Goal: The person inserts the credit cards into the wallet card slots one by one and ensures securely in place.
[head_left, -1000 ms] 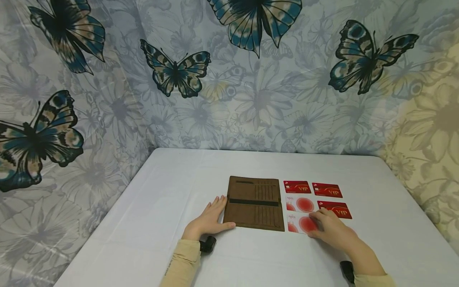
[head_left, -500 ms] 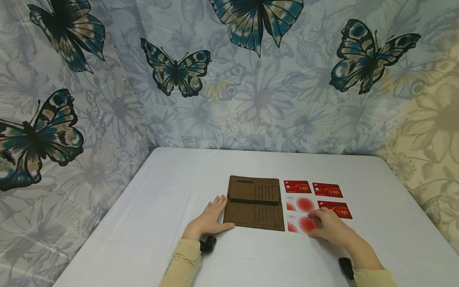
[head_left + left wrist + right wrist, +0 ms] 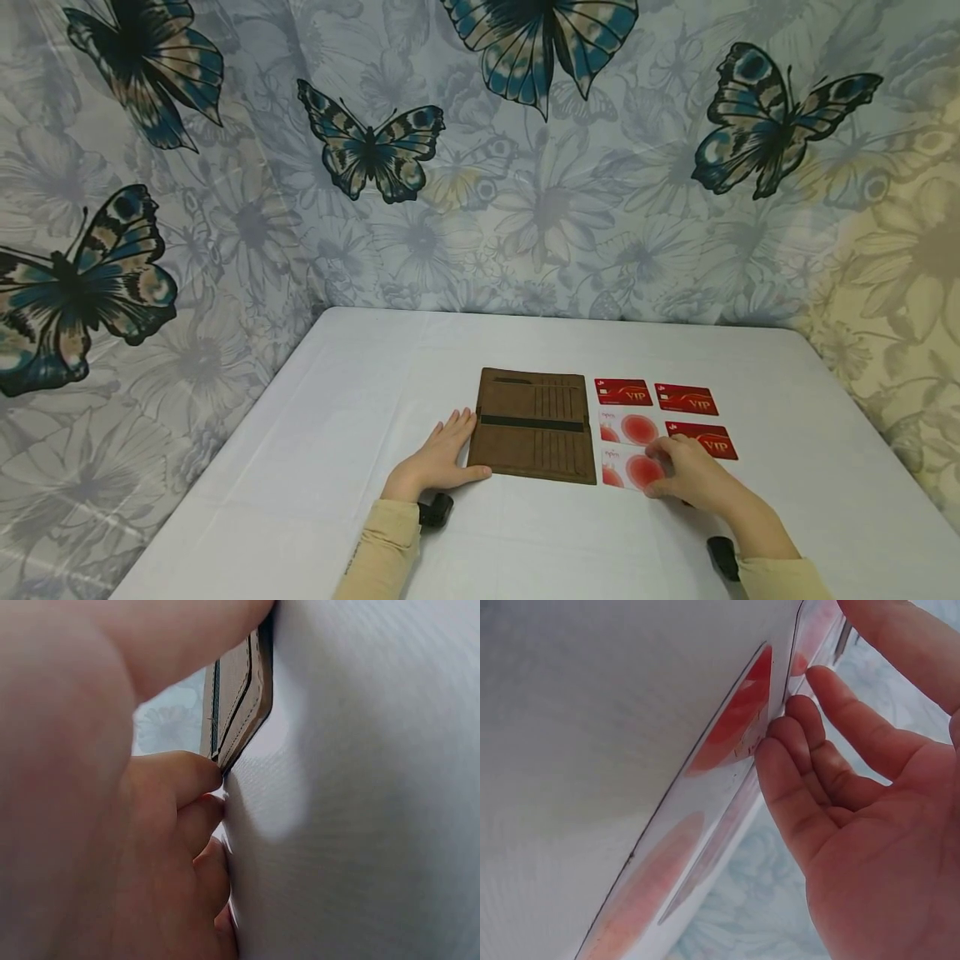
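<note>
A brown wallet (image 3: 532, 454) lies spread on the white table, card slots up. My left hand (image 3: 438, 462) rests flat at its left side, fingertips along the left edge and thumb at the near corner; the left wrist view has the wallet's stitched edge (image 3: 244, 712) past the fingers. To the right of the wallet, my right hand (image 3: 701, 475) rests with loosely bent fingers by the near white card with a red circle (image 3: 637, 470). Thumb and fingers stand apart in the right wrist view, their tips close to a white card with a red corner (image 3: 735, 720).
Another white card with a red circle (image 3: 630, 428) lies behind the near one. Three red VIP cards (image 3: 624, 392) lie in the back and at the right, one partly behind my right fingers. A butterfly-patterned cloth (image 3: 555, 208) hangs beyond the table (image 3: 360, 367).
</note>
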The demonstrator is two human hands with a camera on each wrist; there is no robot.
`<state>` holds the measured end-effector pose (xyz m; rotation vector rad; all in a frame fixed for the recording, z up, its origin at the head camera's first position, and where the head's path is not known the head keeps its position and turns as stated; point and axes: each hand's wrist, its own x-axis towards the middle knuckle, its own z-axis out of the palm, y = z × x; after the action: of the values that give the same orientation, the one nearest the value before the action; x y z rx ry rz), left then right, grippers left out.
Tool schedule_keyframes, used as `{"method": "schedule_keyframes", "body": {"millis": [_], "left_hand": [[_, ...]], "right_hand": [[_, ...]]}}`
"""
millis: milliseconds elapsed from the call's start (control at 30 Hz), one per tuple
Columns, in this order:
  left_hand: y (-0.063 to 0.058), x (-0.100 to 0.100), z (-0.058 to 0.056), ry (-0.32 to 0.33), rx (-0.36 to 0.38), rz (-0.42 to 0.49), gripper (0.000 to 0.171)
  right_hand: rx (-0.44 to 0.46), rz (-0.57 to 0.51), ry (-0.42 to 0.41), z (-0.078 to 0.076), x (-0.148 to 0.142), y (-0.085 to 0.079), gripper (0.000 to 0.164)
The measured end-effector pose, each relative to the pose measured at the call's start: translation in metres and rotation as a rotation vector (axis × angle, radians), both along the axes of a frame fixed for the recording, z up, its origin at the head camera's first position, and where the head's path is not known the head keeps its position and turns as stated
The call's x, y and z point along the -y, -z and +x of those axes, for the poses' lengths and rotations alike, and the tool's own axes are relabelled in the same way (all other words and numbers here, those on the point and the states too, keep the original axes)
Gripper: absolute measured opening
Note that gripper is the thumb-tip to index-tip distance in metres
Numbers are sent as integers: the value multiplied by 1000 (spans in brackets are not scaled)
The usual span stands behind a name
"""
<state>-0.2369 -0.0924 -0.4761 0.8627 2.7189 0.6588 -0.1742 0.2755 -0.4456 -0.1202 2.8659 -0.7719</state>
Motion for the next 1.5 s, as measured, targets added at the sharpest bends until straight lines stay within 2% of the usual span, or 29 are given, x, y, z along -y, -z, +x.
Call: {"method": "schedule_keyframes", "body": {"millis": [433,600,867,967,1100,1500], "left_hand": [[0,1,1,0,6,16,90],[0,1,1,-1,9,12,90],[0,2,2,-7,14,17,90],[1,2,1,-10,10,14,91],[1,3,1,-12,10,17,91],[1,5,0,-10,-5,23,91]], "right_hand": [[25,13,29,-2,0,-2,59],[-32,37,51,0,3,1,56],[-156,99,2,6,8,-1,42],[-153,82,11,9,9,-5,32],[-102,25,42,12,10,-9,26],[-64,-97,40,14,5,-11,23]]}}
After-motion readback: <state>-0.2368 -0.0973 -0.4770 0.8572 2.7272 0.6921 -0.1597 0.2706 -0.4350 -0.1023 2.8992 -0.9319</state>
